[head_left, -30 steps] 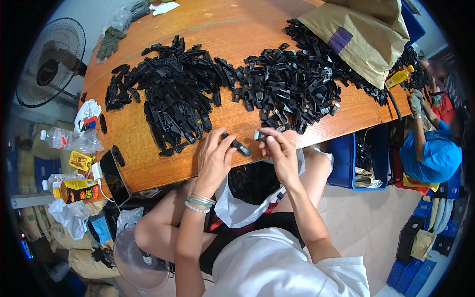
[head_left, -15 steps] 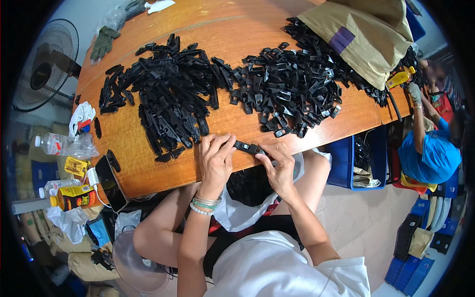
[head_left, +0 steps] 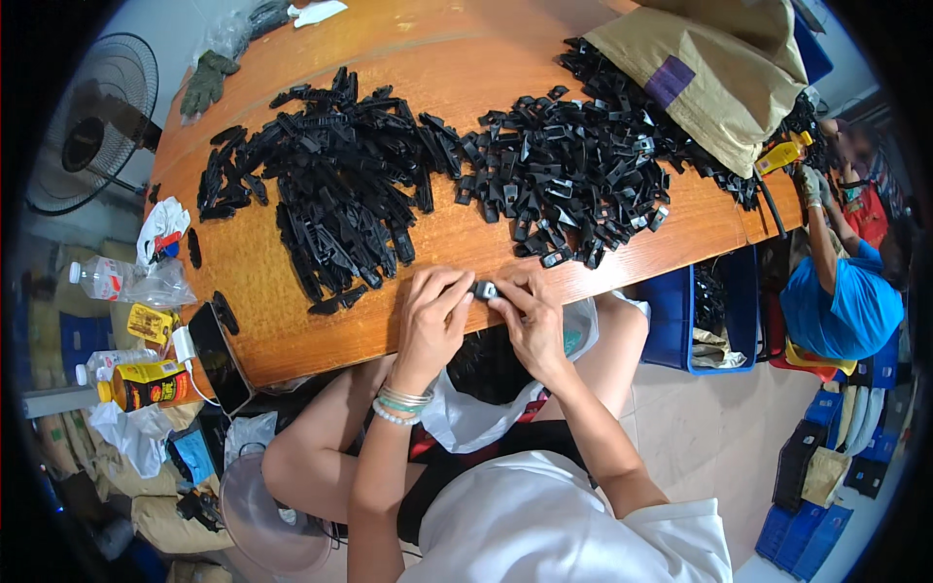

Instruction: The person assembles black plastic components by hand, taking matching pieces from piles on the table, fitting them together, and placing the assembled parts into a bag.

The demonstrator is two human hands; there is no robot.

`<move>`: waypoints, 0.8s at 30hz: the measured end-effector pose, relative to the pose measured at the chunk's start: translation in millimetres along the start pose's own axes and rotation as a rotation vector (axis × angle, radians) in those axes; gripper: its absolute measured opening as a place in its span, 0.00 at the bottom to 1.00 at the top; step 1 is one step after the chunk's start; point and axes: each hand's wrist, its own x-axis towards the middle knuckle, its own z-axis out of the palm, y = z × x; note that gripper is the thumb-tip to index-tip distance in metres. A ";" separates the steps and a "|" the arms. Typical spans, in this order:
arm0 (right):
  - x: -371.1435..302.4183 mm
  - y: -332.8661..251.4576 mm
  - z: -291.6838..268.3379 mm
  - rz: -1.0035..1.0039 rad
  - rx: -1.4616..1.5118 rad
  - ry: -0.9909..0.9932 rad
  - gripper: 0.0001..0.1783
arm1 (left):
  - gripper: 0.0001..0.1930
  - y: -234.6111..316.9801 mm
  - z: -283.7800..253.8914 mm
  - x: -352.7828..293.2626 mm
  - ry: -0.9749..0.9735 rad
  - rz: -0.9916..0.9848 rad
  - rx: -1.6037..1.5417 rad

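At the table's near edge, a black plastic part (head_left: 483, 290) is gripped between both hands, and its small light-coloured spot faces up. My left hand (head_left: 432, 313) closes its fingers round the left end, and my right hand (head_left: 531, 317) pinches the right end; most of the part is hidden by fingers. Ahead of my left hand lies a heap of long, ribbed black plastic parts (head_left: 335, 185). To its right spreads a heap of short black plastic pieces (head_left: 569, 180). On my lap, below the hands, a white plastic bag (head_left: 466, 425) holds black parts.
A phone (head_left: 216, 360), bottles (head_left: 155, 386) and a fan (head_left: 92, 126) are at the left. A tan sack (head_left: 700, 73) lies at the far right of the table (head_left: 389, 44). Beside my knee stands a blue crate (head_left: 671, 321). A co-worker in a blue shirt (head_left: 841, 306) sits beyond it.
My hands have drawn closer together around the black part. It showed lengthwise between them before; now only a short section is visible.
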 end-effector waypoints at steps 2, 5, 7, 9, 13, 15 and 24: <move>-10.9 1.7 -15.5 -0.038 0.026 -0.113 0.16 | 0.13 2.8 -12.9 -12.0 0.131 0.054 0.124; -24.5 3.9 -41.6 -0.001 0.135 -0.300 0.17 | 0.12 -4.6 -47.2 -28.5 0.423 -0.056 0.551; -18.8 2.7 -51.5 0.020 0.065 -0.194 0.17 | 0.12 -16.7 -67.5 -38.9 0.480 -0.226 0.671; 6.7 9.2 -52.6 -0.079 -0.095 0.036 0.13 | 0.12 -27.7 -66.9 -51.4 0.429 -0.195 0.634; 42.4 27.4 -39.5 -0.098 -0.399 0.187 0.10 | 0.12 -7.8 -38.5 -46.7 0.156 0.016 0.581; 49.4 27.3 -26.1 -0.141 -0.654 0.200 0.13 | 0.12 3.5 -26.7 -36.1 0.067 0.070 0.516; 30.6 26.6 -14.5 -0.291 -0.495 0.013 0.21 | 0.14 -5.4 -25.9 -15.4 -0.084 0.021 0.044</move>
